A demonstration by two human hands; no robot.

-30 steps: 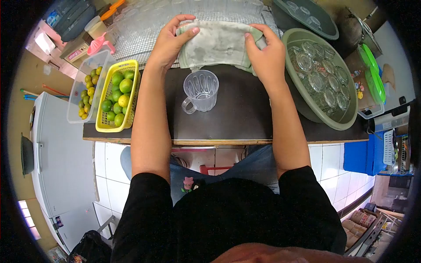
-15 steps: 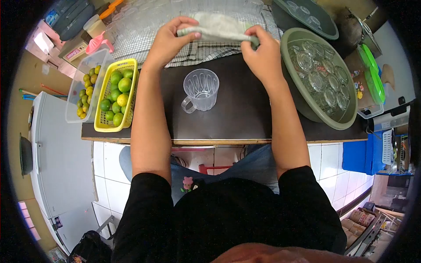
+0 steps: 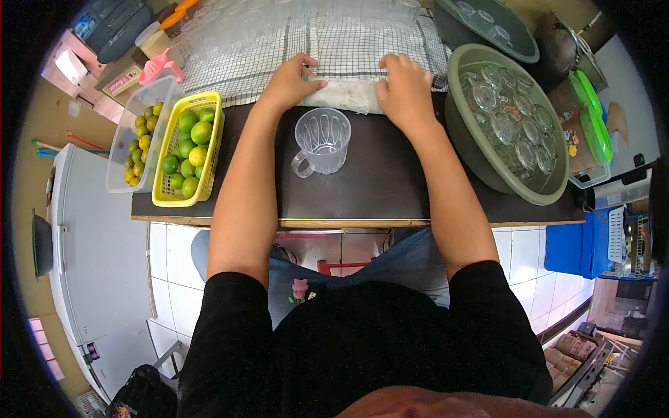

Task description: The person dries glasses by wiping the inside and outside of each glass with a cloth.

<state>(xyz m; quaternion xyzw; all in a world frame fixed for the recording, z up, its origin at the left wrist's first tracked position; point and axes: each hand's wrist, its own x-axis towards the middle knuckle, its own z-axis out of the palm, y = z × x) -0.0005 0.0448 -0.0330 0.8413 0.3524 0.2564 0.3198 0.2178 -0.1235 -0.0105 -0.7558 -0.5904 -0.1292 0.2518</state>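
Observation:
A whitish folded cloth [image 3: 343,95] lies flat at the front edge of the checkered cloth [image 3: 348,52]. At its left end is my left hand [image 3: 291,83], with thumb and fingers apart. My right hand [image 3: 404,92] rests at the cloth's right end, its fingers curved and spread from the thumb, holding nothing. Just in front of the folded cloth, a clear plastic mug [image 3: 323,141] stands upright on the dark table [image 3: 355,198], its handle pointing toward the lower left.
A yellow basket of limes [image 3: 182,150] and a clear bin of small citrus [image 3: 141,143] stand left. Right is a green basin [image 3: 512,125] full of glassware, with a darker basin [image 3: 488,28] behind. Clear glasses [image 3: 279,19] line the back.
Both hands have lowered toward me and let go of the cloth, which was held up and is now a narrow folded strip lying behind the mug.

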